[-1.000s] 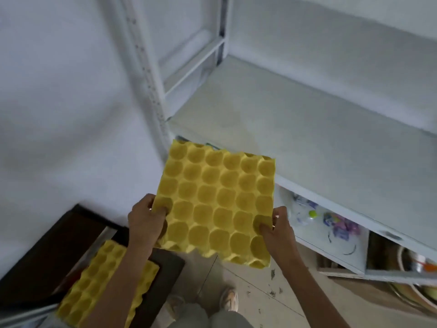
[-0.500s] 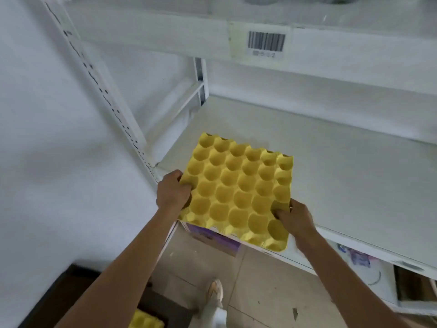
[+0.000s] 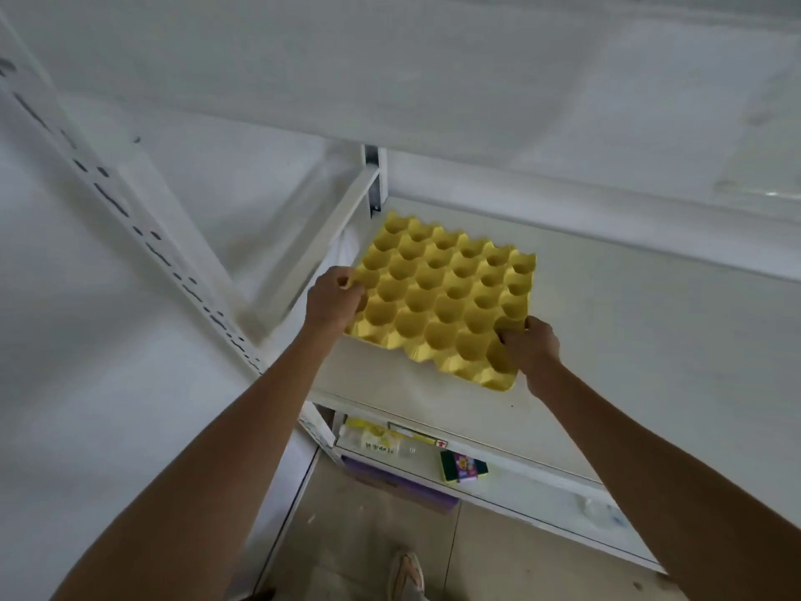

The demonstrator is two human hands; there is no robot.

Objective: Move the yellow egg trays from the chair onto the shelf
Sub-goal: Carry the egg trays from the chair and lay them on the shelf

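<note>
White shelf (image 3: 607, 340) now bears the yellow egg tray (image 3: 442, 297), earlier held before it, left hand (image 3: 331, 299) and right hand (image 3: 531, 347) gripping its edges.

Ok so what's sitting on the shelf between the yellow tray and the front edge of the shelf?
Nothing: in the head view the shelf is bare board from the yellow egg tray to its front edge.

White shelf (image 3: 628, 340) under yellow egg tray (image 3: 442, 297)
</note>
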